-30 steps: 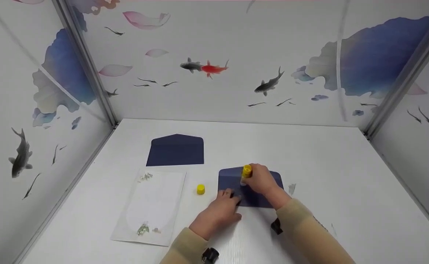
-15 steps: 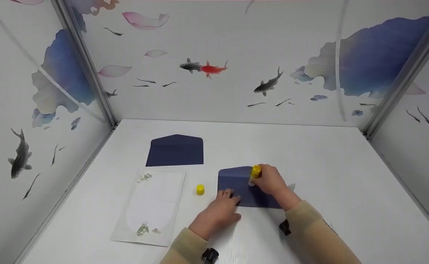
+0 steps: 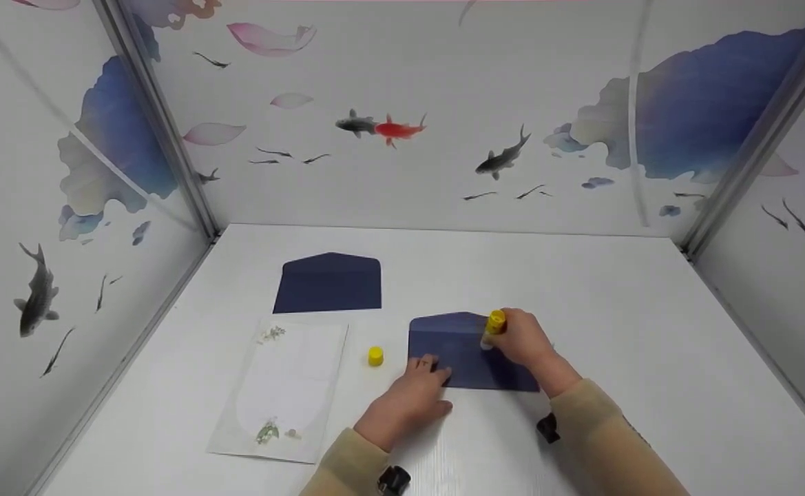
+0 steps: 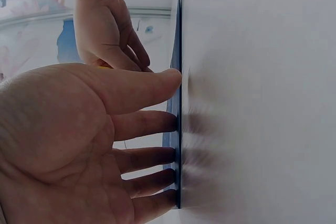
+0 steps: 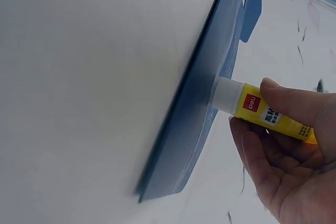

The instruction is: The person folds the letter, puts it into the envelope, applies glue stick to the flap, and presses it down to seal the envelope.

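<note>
A dark blue envelope point(image 3: 454, 344) lies on the white table with its pointed flap away from me. My left hand point(image 3: 409, 393) rests on its lower left part; in the left wrist view the fingers look straight, with their tips touching the envelope. My right hand point(image 3: 525, 339) grips a yellow glue stick point(image 3: 495, 322). In the right wrist view the glue stick point(image 5: 268, 111) meets the envelope with its white end, held between thumb and fingers. The yellow cap point(image 3: 375, 356) stands on the table left of the envelope.
A second dark blue envelope point(image 3: 328, 286) lies farther back on the left. White paper with leafy prints point(image 3: 284, 393) lies at the front left. Printed walls point(image 3: 416, 179) close off the table's back and sides.
My right hand has slid the glue stick rightward across the envelope, along the base of the flap. My left hand has stayed in place.
</note>
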`<state>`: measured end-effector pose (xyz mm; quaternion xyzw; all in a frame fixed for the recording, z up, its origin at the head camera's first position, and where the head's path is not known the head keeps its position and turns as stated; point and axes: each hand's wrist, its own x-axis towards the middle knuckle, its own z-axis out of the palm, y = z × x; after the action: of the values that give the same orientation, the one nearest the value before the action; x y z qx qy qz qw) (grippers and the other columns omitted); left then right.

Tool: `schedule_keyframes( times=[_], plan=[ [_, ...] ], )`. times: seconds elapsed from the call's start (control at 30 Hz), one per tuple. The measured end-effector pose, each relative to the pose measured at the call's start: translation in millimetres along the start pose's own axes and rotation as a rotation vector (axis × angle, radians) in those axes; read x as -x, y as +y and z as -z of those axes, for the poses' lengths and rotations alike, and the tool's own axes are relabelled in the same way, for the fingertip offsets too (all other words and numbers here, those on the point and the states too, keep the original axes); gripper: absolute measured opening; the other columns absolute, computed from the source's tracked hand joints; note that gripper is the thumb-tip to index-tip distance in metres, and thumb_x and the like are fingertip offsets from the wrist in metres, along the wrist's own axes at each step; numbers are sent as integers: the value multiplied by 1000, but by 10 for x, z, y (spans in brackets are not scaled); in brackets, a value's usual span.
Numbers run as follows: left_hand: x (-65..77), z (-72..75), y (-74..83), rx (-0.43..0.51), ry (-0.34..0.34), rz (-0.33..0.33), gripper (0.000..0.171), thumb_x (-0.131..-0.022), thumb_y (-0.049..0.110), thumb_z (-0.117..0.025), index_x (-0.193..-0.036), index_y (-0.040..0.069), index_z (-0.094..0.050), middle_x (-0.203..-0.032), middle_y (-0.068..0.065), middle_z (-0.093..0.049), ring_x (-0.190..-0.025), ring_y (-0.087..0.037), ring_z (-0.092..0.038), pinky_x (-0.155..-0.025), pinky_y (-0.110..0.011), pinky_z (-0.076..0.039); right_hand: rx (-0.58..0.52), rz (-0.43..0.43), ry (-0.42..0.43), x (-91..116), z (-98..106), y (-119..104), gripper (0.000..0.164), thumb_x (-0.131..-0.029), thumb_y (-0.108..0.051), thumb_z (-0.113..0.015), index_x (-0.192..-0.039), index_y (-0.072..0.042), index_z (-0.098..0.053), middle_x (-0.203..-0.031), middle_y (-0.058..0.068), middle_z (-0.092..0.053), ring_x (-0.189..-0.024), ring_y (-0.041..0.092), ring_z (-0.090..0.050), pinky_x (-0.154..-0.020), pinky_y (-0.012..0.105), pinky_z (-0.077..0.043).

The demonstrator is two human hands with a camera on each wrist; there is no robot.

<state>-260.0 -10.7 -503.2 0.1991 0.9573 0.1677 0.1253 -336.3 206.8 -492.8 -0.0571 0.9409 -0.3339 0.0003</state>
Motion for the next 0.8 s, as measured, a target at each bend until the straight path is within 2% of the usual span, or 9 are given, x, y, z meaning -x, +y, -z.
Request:
schedule_keyframes(
  times=[0.33,0.8],
  plan=[
    [12,9,23,9,-15,26,58,-98,32,-69,-151,13,-53,-163,-12,-39,-151,-30,-35,-120,-44,-42,-16,-71,-21,21,98,76,29,-88,-6,-79,-111,6,-66,-103,18,-70,-92,28,-62,-97,52,-55],
    [24,18,14,29,-8,17,58,-98,31,-69,-151,11,-53,-163,-13,-39,-152,-31,-34,-120,-45,-42,-34,-88,-8,58,192,216,28,-88,-5,-78,-110,6,-65,-104,19,-69,-93,29,-62,-97,52,-56]
  ],
)
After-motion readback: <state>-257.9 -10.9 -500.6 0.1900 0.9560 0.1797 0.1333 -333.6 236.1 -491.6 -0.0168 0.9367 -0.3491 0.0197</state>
